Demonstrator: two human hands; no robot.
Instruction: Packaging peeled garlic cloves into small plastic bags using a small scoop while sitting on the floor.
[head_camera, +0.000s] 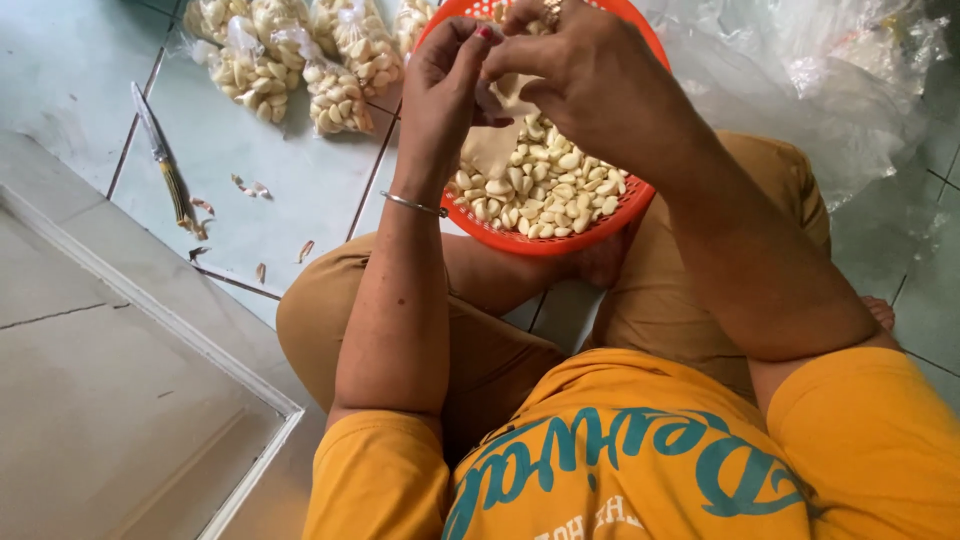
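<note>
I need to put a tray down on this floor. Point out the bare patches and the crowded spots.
Bare tile lies between the knife and the person's left knee, dotted only with a few peel scraps. The grey slab at lower left is bare too. It is crowded at top left with the bagged garlic, in the middle with the orange basket, and at right with crumpled plastic.

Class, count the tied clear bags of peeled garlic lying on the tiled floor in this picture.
5, clustered at top left beside the orange basket: bags. The frame edge cuts some off; more may be hidden.
</note>
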